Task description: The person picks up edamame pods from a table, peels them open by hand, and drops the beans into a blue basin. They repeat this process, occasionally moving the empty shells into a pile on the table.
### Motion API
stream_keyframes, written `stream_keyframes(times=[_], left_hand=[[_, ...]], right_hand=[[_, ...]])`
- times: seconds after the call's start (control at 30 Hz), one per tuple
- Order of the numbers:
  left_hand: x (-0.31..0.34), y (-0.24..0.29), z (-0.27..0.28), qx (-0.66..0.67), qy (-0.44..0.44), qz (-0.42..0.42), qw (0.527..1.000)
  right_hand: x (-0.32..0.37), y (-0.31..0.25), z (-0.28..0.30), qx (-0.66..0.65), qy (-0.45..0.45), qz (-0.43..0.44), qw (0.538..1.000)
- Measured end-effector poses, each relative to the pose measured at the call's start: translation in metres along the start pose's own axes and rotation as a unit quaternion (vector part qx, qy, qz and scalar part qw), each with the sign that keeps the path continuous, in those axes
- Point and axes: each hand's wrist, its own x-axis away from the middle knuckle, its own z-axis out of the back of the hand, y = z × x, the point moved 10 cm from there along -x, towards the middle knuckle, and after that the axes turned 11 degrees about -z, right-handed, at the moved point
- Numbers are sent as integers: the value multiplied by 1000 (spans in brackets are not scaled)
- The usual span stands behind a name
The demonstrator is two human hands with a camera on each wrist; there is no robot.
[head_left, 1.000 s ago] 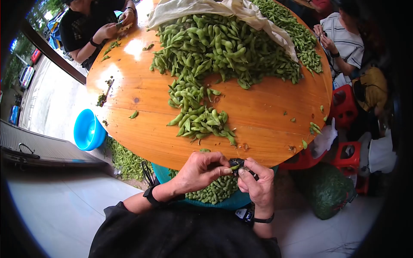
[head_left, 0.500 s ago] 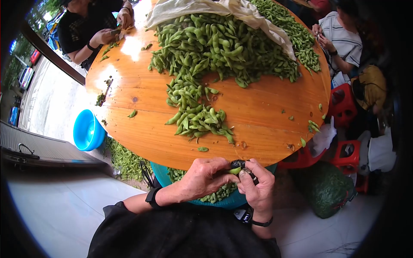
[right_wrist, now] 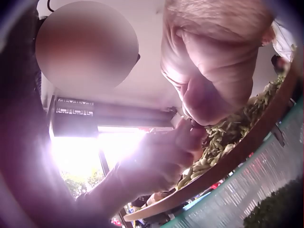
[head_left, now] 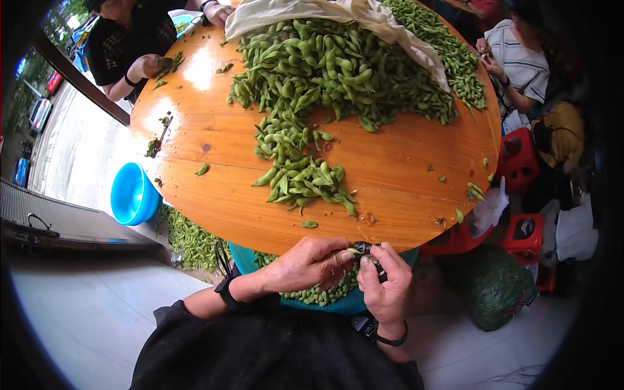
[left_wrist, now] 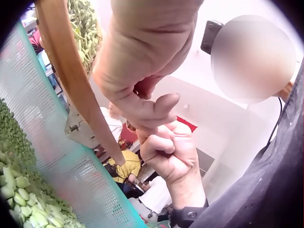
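Observation:
A green soybean pod [head_left: 354, 251] lies between the fingertips of both hands, just off the near table edge. My left hand [head_left: 309, 265] pinches it between thumb and forefinger. The thumb and forefinger of my right hand [head_left: 385, 286] close on its other end, with a black covering on the fingers there. Below the hands, a teal basket [head_left: 242, 259] holds shelled green beans [head_left: 318, 296]. Both hands also meet in the wrist views, the left hand [left_wrist: 147, 57] in the left wrist view and the right hand [right_wrist: 213, 61] in the right one; fingers hide the pod there.
On the round wooden table [head_left: 403, 175], a large heap of pods [head_left: 312, 71] trails toward me under a pale cloth [head_left: 338, 13]. One loose pod [head_left: 309, 224] lies near the edge. A blue basin [head_left: 133, 195] stands left, red stools [head_left: 517, 159] right. Two people sit across.
My hands stay together over the basket, with small finger shifts around the pod. The left hand has moved slightly right. The person at the far left has reached one hand toward the cloth.

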Motion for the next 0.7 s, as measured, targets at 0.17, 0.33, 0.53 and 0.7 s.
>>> stream_keyframes(times=[0.17, 0.33, 0.53, 0.7], left_hand=[[4, 12, 2, -192, 106, -108, 970], [5, 15, 2, -221, 111, -131, 960], [7, 19, 1, -241, 110, -168, 949], [9, -6, 7, -141, 109, -61, 982]], right_hand=[[14, -38, -1, 179, 118, 148, 965], [18, -38, -6, 201, 121, 168, 957], [24, -40, -12, 224, 127, 187, 948], [21, -34, -7, 200, 115, 194, 954]])
